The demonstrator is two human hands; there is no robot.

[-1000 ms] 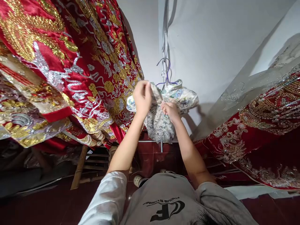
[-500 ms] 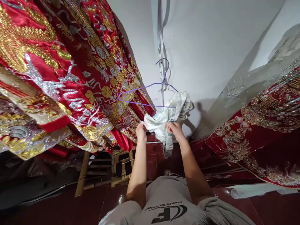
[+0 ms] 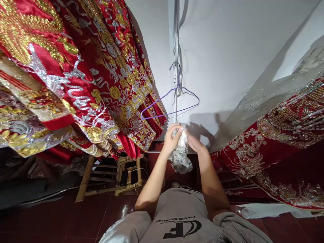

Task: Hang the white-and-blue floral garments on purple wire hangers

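Observation:
A white, pale-patterned cloth (image 3: pixel 181 157) hangs bunched between my hands in the middle of the head view, its lower end loose and ruffled. My left hand (image 3: pixel 172 137) closes on the gathered top, thumb and fingers curved round it. On the other side my right hand (image 3: pixel 194 140) presses against the same top edge, with its fingertips partly hidden and a little blurred. Just above both hands hangs a bare purple wire hanger (image 3: pixel 174 113), its hook on a white upright strip (image 3: pixel 175 50) at the wall. What kind of garment the cloth is cannot be made out.
Red gowns with gold and silver embroidery (image 3: pixel 111 67) fill the left side. A beaded dark red gown (image 3: pixel 255 152) hangs at the right. Below left stands a bamboo chair (image 3: pixel 86 182). White fabric (image 3: pixel 263 211) lies on the tiled floor (image 3: pixel 101 216) at lower right.
The cloth has come off the hanger's right shoulder and now hangs below it, bunched up. My hands have drawn closer together around its top, and the hanger has swung round slightly.

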